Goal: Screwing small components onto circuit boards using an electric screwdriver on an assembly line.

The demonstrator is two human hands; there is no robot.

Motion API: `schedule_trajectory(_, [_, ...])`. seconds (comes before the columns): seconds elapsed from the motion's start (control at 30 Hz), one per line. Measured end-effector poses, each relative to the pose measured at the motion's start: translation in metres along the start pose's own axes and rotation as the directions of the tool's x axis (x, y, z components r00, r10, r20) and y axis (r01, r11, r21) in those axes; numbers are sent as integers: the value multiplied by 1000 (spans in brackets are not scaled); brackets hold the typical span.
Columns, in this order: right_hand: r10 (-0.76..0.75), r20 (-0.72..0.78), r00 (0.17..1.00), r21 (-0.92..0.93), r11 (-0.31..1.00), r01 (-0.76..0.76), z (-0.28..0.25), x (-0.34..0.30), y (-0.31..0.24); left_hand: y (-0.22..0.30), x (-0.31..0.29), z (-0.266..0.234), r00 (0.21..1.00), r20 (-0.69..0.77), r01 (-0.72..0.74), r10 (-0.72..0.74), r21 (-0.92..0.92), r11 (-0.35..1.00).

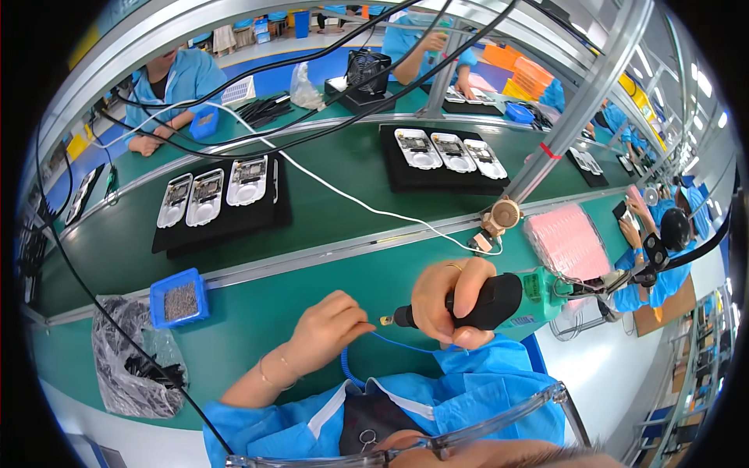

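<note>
My right hand (437, 300) is wrapped round a green and black electric screwdriver (499, 303). The tool lies sideways, its tip pointing left at my left hand (328, 329). The left fingers are pinched together just short of that tip; whatever they hold, if anything, is too small to make out. A blue coiled cord (349, 366) runs close by, below the hands. On the left of the bench sits a blue bin (204, 296) holding many small metal pieces that look like screws (179, 301).
Beyond the bench, black mats (269, 222) carry white housings (250, 183) with circuit boards on a green belt. A clear bag (117, 366) of black parts lies left. Pink bubble wrap (568, 242) and a small fan (504, 213) stand right. Cables cross overhead; co-workers sit opposite and at right.
</note>
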State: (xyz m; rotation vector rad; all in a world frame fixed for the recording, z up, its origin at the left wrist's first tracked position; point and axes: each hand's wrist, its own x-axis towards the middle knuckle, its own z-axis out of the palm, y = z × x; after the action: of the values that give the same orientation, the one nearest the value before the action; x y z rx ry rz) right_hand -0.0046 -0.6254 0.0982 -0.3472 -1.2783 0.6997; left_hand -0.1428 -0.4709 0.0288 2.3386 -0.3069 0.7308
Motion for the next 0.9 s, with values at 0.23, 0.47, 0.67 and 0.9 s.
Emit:
schedule_trajectory(0.23, [30,-47,998,97,995,-25,-8,-2,-4,8,23,13,988,36,-152,152,-1,988])
schedule_trajectory(0.47, [-45,-27,999,-3,999,45,-9,-1,1,14,19,15,990,62,-128,130,-47,991])
schedule_trajectory(0.67, [54,12,998,236,970,-56,-18,-7,-12,13,27,22,978,63,-188,198,-140,972])
schedule_trajectory(0.9, [-130,60,990,37,991,128,-45,-2,-44,-31,57,19,930,203,365,-307,-396,843])
